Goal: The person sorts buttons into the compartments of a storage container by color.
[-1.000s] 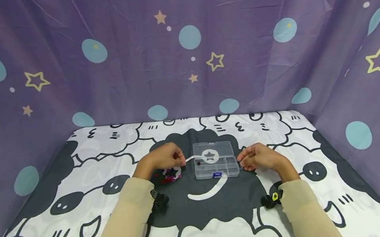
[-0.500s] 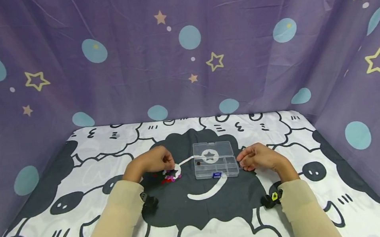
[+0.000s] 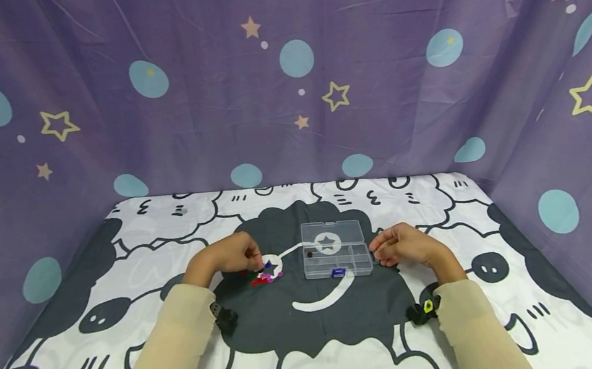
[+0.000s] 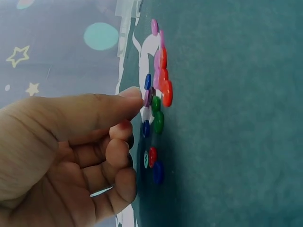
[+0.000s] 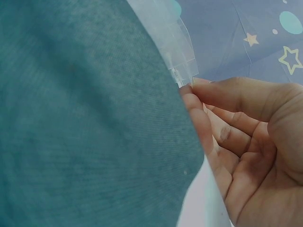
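Observation:
In the head view, my left hand (image 3: pixel 230 260) is over the left of a small pile of buttons (image 3: pixel 267 277). In the left wrist view its thumb tip is close to a purple button (image 4: pixel 147 98), fingers bent, nothing seen between thumb and forefinger. Green buttons (image 4: pixel 158 122), blue, red and pink ones lie around it. A clear plastic compartment box (image 3: pixel 362 261) has its lid (image 3: pixel 349 227) raised and a blue latch (image 3: pixel 338 272) in front. One dark red button (image 3: pixel 310 255) sits inside. My right hand (image 3: pixel 405 245) pinches the box's right edge between thumb and forefinger.
The cloth (image 3: pixel 315 331) under everything is printed with cartoon sheep. Behind the table hangs a purple curtain (image 3: pixel 210 127) with stars and blue ovals. Dark cloth separates the button pile from the box.
My left hand has moved left, from near the box back to the button pile, uncovering more buttons. The right hand and the box have stayed in place.

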`<action>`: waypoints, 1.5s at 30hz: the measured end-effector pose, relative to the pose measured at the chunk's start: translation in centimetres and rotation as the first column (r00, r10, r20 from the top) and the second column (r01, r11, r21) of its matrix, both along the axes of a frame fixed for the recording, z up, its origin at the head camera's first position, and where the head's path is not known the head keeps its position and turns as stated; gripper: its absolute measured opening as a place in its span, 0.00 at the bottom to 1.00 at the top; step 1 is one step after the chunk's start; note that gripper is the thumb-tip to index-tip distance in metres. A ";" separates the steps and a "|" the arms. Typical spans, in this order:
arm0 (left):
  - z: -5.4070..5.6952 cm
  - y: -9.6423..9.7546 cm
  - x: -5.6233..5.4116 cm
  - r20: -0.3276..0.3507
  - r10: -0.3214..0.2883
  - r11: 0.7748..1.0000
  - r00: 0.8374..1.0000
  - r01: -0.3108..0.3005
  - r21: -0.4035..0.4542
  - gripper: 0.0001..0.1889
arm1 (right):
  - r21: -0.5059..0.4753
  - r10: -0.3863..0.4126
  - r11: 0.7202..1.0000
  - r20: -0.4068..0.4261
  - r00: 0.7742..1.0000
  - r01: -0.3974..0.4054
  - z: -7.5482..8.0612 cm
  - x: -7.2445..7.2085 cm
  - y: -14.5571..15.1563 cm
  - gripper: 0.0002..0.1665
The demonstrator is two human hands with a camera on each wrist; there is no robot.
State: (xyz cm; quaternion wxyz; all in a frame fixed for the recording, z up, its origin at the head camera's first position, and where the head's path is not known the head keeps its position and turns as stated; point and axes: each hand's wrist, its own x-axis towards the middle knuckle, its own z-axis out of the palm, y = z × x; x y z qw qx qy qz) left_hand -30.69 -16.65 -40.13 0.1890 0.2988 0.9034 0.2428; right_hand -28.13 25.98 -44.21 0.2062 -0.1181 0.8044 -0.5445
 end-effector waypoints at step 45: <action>0.2 0.1 0.2 0.045 0.013 0.999 0.999 -0.015 0.041 0.05 | 0.000 -0.005 1.000 0.002 1.000 0.005 0.0 0.0 0.0 0.13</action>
